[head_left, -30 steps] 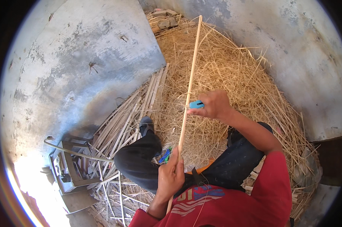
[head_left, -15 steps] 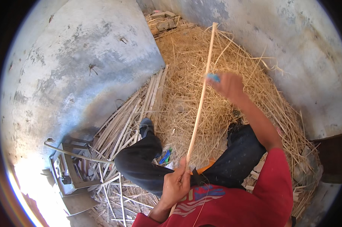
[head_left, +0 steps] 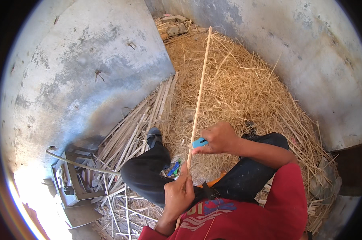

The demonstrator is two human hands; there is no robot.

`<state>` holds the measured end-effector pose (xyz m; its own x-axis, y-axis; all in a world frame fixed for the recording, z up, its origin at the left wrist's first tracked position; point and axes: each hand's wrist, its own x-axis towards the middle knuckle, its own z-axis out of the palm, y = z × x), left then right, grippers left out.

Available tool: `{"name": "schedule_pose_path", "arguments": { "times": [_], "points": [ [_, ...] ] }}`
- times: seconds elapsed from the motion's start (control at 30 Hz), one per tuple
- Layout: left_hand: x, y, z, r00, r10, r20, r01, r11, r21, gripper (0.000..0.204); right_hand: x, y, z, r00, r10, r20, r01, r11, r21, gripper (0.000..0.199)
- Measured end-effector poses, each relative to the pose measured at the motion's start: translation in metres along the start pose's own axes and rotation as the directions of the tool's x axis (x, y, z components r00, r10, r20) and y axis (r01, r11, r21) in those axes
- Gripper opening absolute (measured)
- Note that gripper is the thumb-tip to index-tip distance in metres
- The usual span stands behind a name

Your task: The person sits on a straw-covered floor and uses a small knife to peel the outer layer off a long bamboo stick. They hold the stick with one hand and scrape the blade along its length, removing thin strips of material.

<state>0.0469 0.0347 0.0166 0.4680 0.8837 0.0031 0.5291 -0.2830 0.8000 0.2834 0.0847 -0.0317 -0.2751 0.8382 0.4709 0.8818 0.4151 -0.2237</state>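
A long, pale bamboo strip (head_left: 201,84) slants upward from my lap, its far end over the heap of shavings. My left hand (head_left: 178,193) is closed around the strip's lower part, close to my shirt. Just above it, my right hand (head_left: 220,139) grips a blue utility knife (head_left: 200,142) with a dark slot in its handle. The knife meets the strip's right side, with my thumb close to the wood. Its blade is too small to make out.
Curly shavings (head_left: 237,84) cover the floor ahead. Cut strips (head_left: 159,102) lie in a bundle to the left, near my foot (head_left: 154,136). A wooden frame (head_left: 75,176) stands at lower left. Worn plaster walls (head_left: 97,52) rise on both sides.
My right hand has come down along the strip with the knife, from high up to just above my left hand. The strip's far end has swung left.
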Motion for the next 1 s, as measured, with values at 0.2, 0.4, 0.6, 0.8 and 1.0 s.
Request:
{"name": "schedule_pose_path", "arguments": {
  "times": [0.2,0.4,0.6,0.8,1.0],
  "points": [
    [-0.006,0.000,-0.001,0.999,0.022,0.042,-0.023,0.999,0.036,0.041,0.007,0.064,0.009,0.954,0.298,-0.034,-0.299,0.953,-0.041,0.073],
    [-0.005,-0.003,-0.004,0.998,-0.035,0.052,0.037,0.999,-0.034,0.042,0.005,0.035,0.012,0.987,0.074,-0.142,-0.088,0.992,-0.095,0.069],
    [-0.015,0.005,-0.007,0.993,-0.013,0.120,0.025,0.994,-0.102,0.040,0.021,0.101,0.005,0.945,0.248,-0.211,-0.289,0.939,-0.189,0.070],
    [-0.053,0.003,-0.010,0.958,-0.038,0.286,0.101,0.973,-0.209,0.039,0.002,0.213,-0.053,0.515,0.855,-0.053,-0.816,0.471,-0.335,0.070],
    [-0.017,-0.003,-0.007,0.990,-0.096,0.100,0.109,0.984,-0.141,0.040,0.001,0.023,-0.003,0.976,0.175,0.128,-0.175,0.984,-0.012,0.068]
  ]
}}
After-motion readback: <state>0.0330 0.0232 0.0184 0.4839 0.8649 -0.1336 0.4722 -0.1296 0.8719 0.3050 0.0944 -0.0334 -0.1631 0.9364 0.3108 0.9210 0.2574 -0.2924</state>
